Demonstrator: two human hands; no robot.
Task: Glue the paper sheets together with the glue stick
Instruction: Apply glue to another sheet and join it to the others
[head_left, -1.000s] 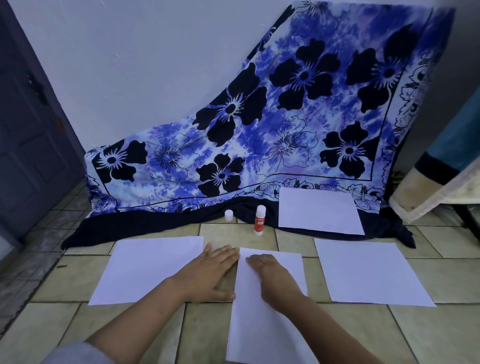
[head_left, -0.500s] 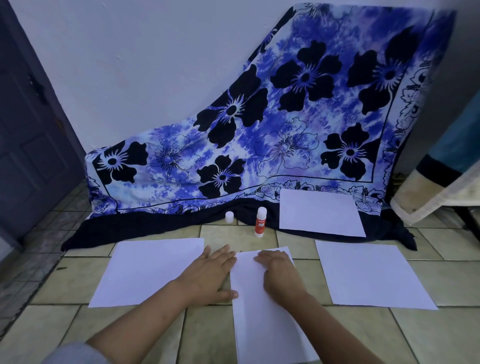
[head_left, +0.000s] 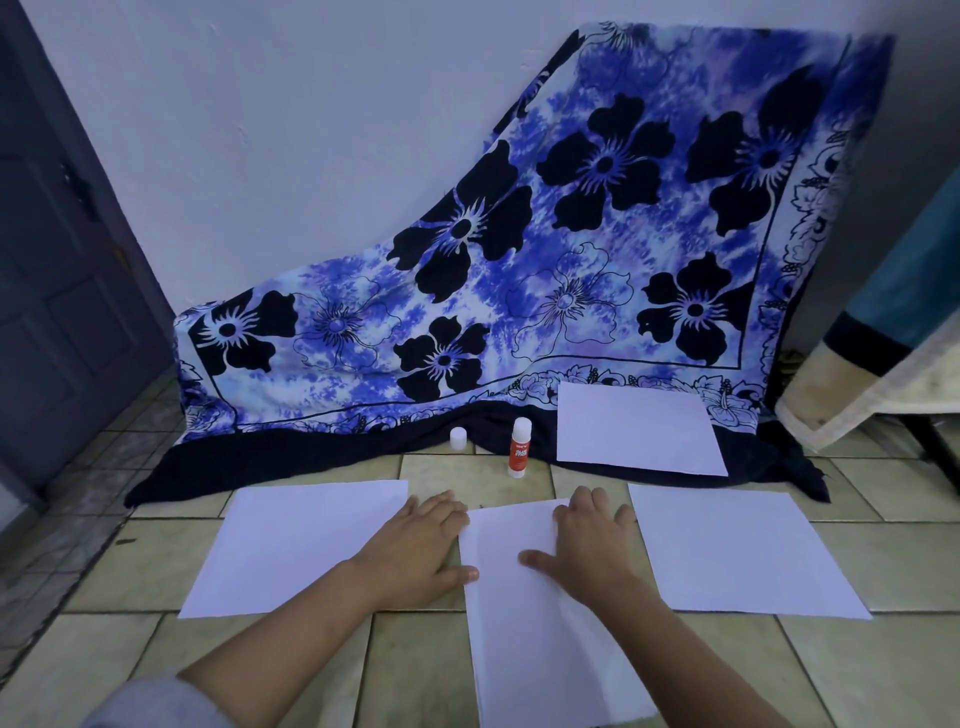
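One sheet (head_left: 519, 649) cut off below | right hand (head_left: 592, 545) covers its top

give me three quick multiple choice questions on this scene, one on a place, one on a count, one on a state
1. Where is the glue stick? A) upright past the middle sheet, at the edge of the cloth B) on a shelf C) held in a hand
2. How many white paper sheets show? A) two B) three C) four
3. What is the right hand doing? A) gripping the glue stick B) lying flat on the middle sheet C) raised in the air

1 A: it stands by the dark hem.
2 C: left sheet, middle sheet, right sheet, far sheet on the cloth.
3 B: its fingers rest straight on the paper.
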